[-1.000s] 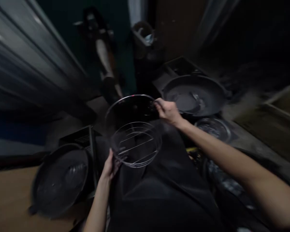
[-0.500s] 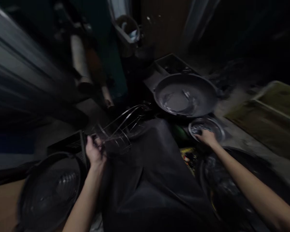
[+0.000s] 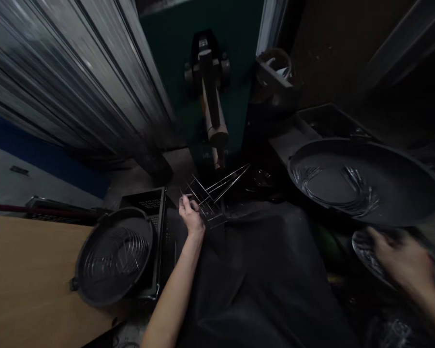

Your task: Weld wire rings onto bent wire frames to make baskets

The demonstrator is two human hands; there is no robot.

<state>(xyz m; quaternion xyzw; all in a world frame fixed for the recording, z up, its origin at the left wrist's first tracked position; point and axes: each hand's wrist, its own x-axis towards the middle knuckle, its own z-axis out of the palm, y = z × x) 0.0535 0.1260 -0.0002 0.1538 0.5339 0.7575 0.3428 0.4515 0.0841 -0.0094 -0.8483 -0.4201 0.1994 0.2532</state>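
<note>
Centrally, left hand (image 3: pixel 191 215) curled snugly round wire frame (image 3: pixel 213 200), right hand (image 3: pixel 406 258) blurred over metal bowl (image 3: pixel 361 263) at lower right, its finger opening and grip indeterminate.

The wire frame (image 3: pixel 213 200) looked like thin, glossy metal, the bowl (image 3: pixel 354 246) shiny metal, the large basin (image 3: pixel 333 183) and round basin (image 3: pixel 108 293) matt plastic, the draped cloth (image 3: pixel 264 261) smooth and dull, the ribbed sheeting (image 3: pixel 90 72) dully gleaming metal.
</note>
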